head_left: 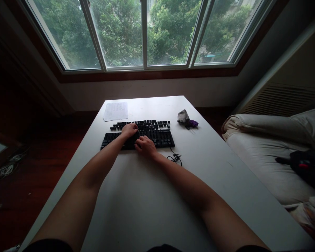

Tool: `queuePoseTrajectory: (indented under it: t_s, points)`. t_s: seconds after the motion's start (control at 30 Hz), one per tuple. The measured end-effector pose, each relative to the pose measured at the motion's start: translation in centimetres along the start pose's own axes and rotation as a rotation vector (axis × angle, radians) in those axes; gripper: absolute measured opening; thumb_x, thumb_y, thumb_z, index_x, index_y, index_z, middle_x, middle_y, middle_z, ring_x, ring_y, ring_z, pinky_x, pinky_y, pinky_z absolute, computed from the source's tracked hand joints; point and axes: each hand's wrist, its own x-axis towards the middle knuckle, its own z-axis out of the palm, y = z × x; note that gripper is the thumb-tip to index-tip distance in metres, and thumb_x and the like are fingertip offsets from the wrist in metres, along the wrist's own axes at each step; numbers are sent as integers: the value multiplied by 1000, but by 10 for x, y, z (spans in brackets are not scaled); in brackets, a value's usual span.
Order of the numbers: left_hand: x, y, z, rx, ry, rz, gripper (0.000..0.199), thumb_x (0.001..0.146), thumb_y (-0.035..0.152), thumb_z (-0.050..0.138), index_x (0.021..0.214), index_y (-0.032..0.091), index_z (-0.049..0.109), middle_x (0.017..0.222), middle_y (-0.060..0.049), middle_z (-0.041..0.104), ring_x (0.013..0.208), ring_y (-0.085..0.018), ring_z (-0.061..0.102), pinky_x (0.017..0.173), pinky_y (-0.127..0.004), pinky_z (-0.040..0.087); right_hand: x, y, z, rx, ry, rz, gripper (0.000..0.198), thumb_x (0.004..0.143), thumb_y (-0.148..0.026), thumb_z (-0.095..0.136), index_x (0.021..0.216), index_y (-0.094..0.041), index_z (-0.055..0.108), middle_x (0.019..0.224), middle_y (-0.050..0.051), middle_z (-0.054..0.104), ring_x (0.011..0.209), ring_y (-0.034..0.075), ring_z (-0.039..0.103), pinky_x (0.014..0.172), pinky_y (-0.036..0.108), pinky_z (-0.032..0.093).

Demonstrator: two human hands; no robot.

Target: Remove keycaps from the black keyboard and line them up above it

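Note:
A black keyboard (pixel 164 139) lies across the white table (pixel 144 196), its cable (pixel 175 158) coiled by the right front corner. Behind it stand rows of loose black keycaps (pixel 161 124). My left hand (pixel 130 130) is over the keyboard's back edge, close to the keycaps; its fingers are closed, and whatever they pinch is too small to see. Near the front middle of the keyboard rests my right hand (pixel 146 145), its fingers bent together over the keys. What lies under those fingertips is hidden.
A printed sheet of paper (pixel 116 111) lies at the table's back left. Toward the back right sit a grey cloth (pixel 183 117) and a purple bundle (pixel 193 123), with a thin wire piece beside them. A pale sofa (pixel 249 150) stands right of the table; windows are ahead.

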Motion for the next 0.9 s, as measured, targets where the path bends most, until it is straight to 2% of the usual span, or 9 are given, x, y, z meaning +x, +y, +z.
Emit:
queuePoseTrajectory:
  t_s: [0.27, 0.37, 0.47, 0.53, 0.8, 0.9]
  points:
    - [1, -5, -1, -27, -31, -4, 21, 82, 38, 63, 94, 26, 76, 98, -3, 75, 90, -19, 66, 77, -27, 49, 0, -1, 0, 5, -22, 13, 19, 97, -34, 55, 91, -22, 67, 98, 7, 62, 97, 21, 52, 81, 31, 43]
    - [-4, -1, -5, -58, 28, 59, 18, 83, 35, 64, 92, 24, 75, 97, -4, 74, 89, -20, 66, 78, -28, 49, 0, -1, 0, 12, -11, 11, 18, 97, -34, 55, 90, -22, 67, 97, 7, 62, 96, 21, 52, 81, 31, 43]
    - [-15, 3, -12, -120, 139, 137, 18, 87, 33, 62, 98, 24, 73, 100, -4, 74, 90, -20, 66, 81, -30, 49, 0, -1, 0, 22, -15, 13, 17, 97, -34, 56, 89, -22, 67, 97, 7, 62, 97, 21, 52, 81, 32, 43]
    - [-24, 6, -16, -141, 164, 152, 19, 89, 32, 60, 102, 24, 71, 100, -4, 74, 91, -21, 66, 83, -31, 49, 0, -1, 0, 30, -18, 11, 17, 96, -33, 56, 90, -22, 67, 97, 7, 62, 97, 22, 52, 81, 32, 43]
    - [-59, 3, -25, -204, 111, 261, 17, 89, 29, 60, 100, 24, 71, 103, -3, 73, 95, -20, 66, 87, -31, 51, 1, 1, 2, 40, -8, 14, 17, 96, -33, 56, 89, -22, 68, 97, 7, 62, 96, 22, 51, 81, 32, 43]
    - [-66, 1, -28, -239, 48, 276, 18, 88, 31, 60, 100, 23, 72, 100, -2, 74, 92, -19, 66, 84, -30, 51, 1, 3, 4, 68, 14, 25, 18, 96, -34, 56, 87, -22, 67, 95, 6, 62, 94, 21, 52, 81, 31, 42]
